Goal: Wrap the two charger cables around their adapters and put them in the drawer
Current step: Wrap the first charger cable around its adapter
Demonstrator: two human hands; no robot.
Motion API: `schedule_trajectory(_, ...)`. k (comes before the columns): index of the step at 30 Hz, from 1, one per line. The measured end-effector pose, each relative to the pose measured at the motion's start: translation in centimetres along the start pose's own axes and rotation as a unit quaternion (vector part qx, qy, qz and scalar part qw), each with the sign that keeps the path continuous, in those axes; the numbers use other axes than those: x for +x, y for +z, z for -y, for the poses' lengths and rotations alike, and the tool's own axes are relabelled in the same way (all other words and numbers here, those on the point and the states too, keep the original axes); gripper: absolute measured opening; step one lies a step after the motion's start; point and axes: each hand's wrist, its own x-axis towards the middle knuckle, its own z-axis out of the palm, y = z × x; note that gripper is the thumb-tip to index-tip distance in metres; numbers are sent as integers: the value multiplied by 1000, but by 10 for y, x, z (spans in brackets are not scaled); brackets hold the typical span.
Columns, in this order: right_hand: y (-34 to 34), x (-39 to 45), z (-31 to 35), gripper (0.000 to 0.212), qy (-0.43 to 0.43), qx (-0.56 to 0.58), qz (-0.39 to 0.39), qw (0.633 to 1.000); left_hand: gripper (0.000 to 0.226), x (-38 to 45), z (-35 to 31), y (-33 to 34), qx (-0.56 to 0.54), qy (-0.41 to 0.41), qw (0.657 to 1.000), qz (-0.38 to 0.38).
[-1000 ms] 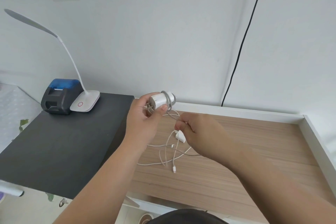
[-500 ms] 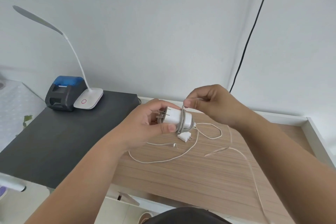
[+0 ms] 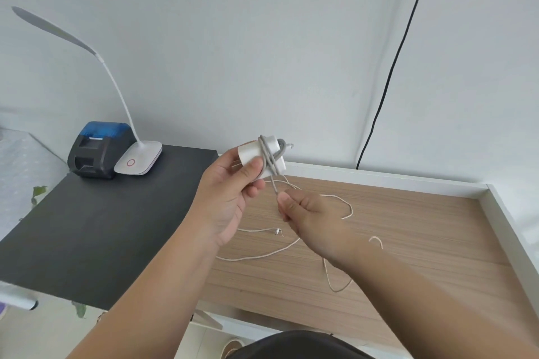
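My left hand (image 3: 230, 198) holds a white charger adapter (image 3: 253, 154) in the air above the desk's back edge. A grey cable (image 3: 269, 159) runs in a few turns around the adapter. My right hand (image 3: 313, 217) pinches that cable just below the adapter, pulled taut. The rest of the white cable (image 3: 339, 277) trails loose over the wooden desk (image 3: 408, 230). A second thin white cable (image 3: 256, 230) lies on the desk under my hands; its adapter is hidden behind them.
A black surface (image 3: 96, 230) adjoins the desk on the left, bearing a black and blue printer (image 3: 97, 148) and a white desk lamp (image 3: 138, 159). A white raised rim (image 3: 507, 218) borders the desk at back and right. A black wire (image 3: 388, 79) hangs down the wall.
My right hand has dropped from above the adapter to below it, carrying the cable around for another turn. My left hand has lifted the adapter slightly.
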Motion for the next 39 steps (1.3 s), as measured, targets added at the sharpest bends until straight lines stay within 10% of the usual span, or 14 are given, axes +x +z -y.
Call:
schedule_trajectory(6, -17, -16, 36, 31, -35, -315, -2, 948, 16, 2, 10, -5, 188, 16, 980, -64)
schedule_trajectory(15, -60, 4, 68, 30, -162, -475, 68, 862, 36, -6, 4, -13, 400, -5, 912, 89)
schedule_trajectory(25, -66, 26, 45, 46, -101, -82, 69, 989, 39, -25, -19, -16, 260, -23, 929, 263)
schedule_trajectory(34, -21, 14, -2, 38, 8, 211, 45, 976, 59, -24, 6, -12, 19, 24, 993, 115)
schedule_trajectory(39, 3, -1, -5, 44, 49, 206, 20, 977, 26, -21, 10, 4, -90, -20, 996, 10)
